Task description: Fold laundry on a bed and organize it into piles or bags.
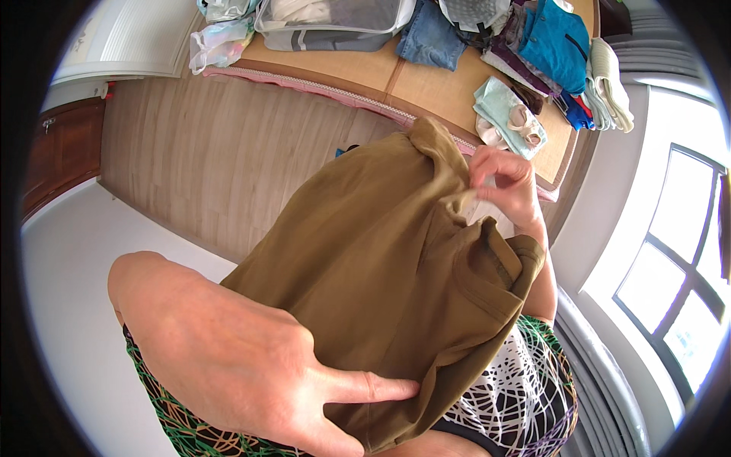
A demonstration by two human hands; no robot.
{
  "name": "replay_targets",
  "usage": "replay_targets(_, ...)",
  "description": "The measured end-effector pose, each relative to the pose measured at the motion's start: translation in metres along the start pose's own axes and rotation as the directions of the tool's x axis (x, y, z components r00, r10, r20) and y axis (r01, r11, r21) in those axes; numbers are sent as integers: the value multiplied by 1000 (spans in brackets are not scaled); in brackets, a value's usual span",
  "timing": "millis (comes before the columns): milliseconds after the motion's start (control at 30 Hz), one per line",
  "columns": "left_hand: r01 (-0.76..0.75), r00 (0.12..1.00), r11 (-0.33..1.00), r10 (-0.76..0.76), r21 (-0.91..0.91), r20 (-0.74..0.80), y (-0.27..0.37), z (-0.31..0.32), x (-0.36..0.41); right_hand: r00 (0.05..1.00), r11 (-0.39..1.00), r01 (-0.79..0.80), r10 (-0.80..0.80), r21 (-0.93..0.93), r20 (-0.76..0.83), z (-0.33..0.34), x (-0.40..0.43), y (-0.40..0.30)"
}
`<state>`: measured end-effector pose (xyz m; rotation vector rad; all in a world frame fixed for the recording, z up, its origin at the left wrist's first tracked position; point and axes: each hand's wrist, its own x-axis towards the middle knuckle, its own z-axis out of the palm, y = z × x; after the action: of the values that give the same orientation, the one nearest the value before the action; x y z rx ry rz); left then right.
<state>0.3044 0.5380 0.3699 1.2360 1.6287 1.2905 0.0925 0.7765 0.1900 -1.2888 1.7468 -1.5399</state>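
A brown cloth garment (365, 274) hangs in front of my body, held up between both hands. It has a stitched seam and an opening with folded edges at its right side. My right hand (505, 183) pinches its upper right edge between thumb and fingers, slightly blurred. Close to the camera, my left hand (228, 354) has hold of the garment's lower part. Two of its fingers reach over the cloth, while the others are hidden from me.
Ahead is a bed with a tan mat (434, 85). On it lie folded jeans (433, 35), a stacked pile with a blue garment (554, 45), pale green cloth (505, 108), a clear plastic box (337, 20) and a plastic bag (220, 45). A window (679, 268) is at right.
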Motion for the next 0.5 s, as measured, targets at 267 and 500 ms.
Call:
replay_targets(267,-36,998,995,31,96,55,0,-14,2,857,983,-175,122,61,501,11,21,7)
replay_targets(500,0,992,990,18,143,-125,8,-14,3,972,862,137,-23,-488,232,14,41,40)
